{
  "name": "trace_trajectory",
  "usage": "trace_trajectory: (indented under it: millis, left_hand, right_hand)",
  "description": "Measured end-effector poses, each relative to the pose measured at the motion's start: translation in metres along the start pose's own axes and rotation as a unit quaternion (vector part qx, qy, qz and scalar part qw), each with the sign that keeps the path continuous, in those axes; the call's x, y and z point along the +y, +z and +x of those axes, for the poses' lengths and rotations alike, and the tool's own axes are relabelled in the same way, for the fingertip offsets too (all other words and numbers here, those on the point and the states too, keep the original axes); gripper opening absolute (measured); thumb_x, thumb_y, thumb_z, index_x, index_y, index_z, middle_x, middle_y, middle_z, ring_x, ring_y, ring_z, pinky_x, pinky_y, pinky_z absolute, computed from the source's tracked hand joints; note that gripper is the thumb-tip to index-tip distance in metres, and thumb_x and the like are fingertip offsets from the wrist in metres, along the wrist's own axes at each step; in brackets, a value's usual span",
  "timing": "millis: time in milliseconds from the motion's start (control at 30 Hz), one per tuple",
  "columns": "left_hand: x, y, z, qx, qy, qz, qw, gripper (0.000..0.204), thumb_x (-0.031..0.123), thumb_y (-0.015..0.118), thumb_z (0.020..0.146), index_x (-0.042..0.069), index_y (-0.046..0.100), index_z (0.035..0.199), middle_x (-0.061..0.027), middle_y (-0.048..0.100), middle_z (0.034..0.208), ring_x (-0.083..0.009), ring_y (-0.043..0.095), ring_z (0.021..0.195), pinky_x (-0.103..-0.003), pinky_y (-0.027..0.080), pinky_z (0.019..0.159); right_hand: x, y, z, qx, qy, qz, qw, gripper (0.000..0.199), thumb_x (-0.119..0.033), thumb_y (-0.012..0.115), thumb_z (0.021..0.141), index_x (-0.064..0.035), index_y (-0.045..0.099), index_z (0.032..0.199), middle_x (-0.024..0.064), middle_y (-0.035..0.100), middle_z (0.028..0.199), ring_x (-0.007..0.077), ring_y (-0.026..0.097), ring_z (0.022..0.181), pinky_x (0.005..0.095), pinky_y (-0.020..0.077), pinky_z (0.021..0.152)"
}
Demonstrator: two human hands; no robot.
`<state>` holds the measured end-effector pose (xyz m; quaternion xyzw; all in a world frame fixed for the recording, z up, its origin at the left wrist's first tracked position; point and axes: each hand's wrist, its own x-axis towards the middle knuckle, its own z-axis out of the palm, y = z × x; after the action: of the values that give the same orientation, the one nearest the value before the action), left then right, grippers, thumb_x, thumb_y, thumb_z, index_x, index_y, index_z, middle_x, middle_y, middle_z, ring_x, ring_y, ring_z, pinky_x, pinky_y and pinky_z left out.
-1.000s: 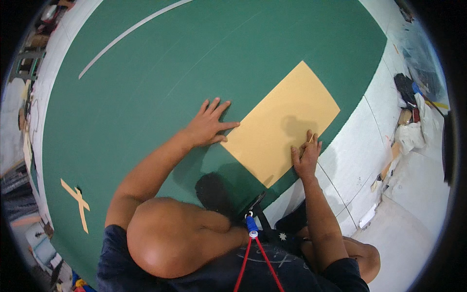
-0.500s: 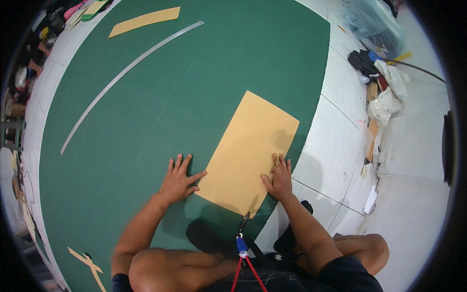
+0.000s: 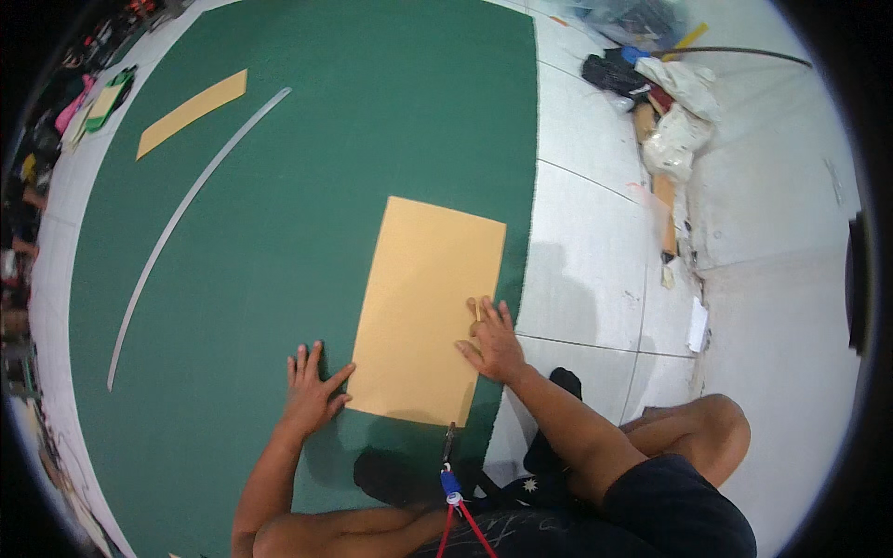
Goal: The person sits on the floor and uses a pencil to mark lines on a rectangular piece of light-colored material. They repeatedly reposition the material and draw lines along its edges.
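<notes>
A tan rectangular sheet point(image 3: 428, 298) lies flat on a large dark green cloth point(image 3: 279, 251) spread over the floor. My left hand point(image 3: 312, 395) rests on the cloth with its fingers spread, the thumb side touching the sheet's lower left edge. On the sheet's right edge lies my right hand point(image 3: 495, 344), palm down with the fingers partly spread. A thin tan stick point(image 3: 479, 311), perhaps a pencil, is held between its fingers; most of it is hidden. A long grey metal ruler point(image 3: 186, 205) lies on the cloth to the left.
A tan strip point(image 3: 193, 113) lies beyond the ruler. White tiles point(image 3: 584, 279) border the cloth on the right, with plastic bags point(image 3: 674, 139) along the wall. A dark clip point(image 3: 449, 448) on a red cord hangs before me. Clutter lines the far left.
The whole view has turned, so the sheet, ruler and strip sit further left in the picture. Both hands keep their places at the sheet's edges. The lower left scraps have almost left the view.
</notes>
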<state>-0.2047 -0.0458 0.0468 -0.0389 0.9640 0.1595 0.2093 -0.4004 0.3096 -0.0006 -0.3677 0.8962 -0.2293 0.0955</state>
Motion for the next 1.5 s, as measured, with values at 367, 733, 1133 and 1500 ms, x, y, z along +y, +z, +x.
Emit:
trace_trajectory:
  millis: [367,733,1133,1500]
  left_hand:
    - [0.001,-0.002,0.001,-0.002,0.006,0.003,1.0,0.067,0.045,0.079,0.086,0.041,0.055,0.149,-0.0251,0.015,0.17,-0.0536,0.014,0.155,-0.068,0.015,0.124]
    - [0.001,0.0,0.0,-0.004,0.004,0.005,1.0,0.066,0.046,0.078,0.088,0.039,0.055,0.149,-0.0267,0.014,0.169,-0.0548,0.013,0.154,-0.069,0.016,0.124]
    - [0.006,-0.008,0.003,-0.032,-0.016,-0.018,0.999,0.067,0.038,0.08,0.089,0.037,0.053,0.15,-0.0274,0.011,0.169,-0.0565,0.012,0.154,-0.071,0.017,0.122]
    - [0.001,-0.003,0.002,-0.061,-0.017,-0.001,0.998,0.068,0.043,0.079,0.089,0.037,0.052,0.151,-0.029,0.01,0.169,-0.0575,0.009,0.154,-0.073,0.012,0.121]
  right_hand:
    - [-0.001,0.0,-0.002,0.024,-0.005,0.01,1.0,0.035,-0.037,0.066,0.1,-0.0049,0.054,0.1,0.0253,0.042,0.16,0.0441,0.032,0.152,0.0603,0.0151,0.125]
    - [-0.004,0.0,-0.003,0.017,0.008,-0.001,1.0,0.034,-0.038,0.064,0.1,-0.004,0.059,0.096,0.0238,0.044,0.158,0.0393,0.031,0.154,0.0611,0.0158,0.126]
    - [-0.002,-0.014,0.014,0.046,0.046,0.034,0.997,0.032,-0.034,0.068,0.096,-0.0033,0.061,0.101,0.0229,0.05,0.15,0.039,0.038,0.148,0.0596,0.0252,0.121]
    - [0.089,-0.045,0.092,0.143,0.031,-0.03,0.989,0.028,-0.028,0.074,0.092,-0.0063,0.057,0.095,0.0164,0.059,0.142,0.0377,0.047,0.14,0.0568,0.0306,0.117]
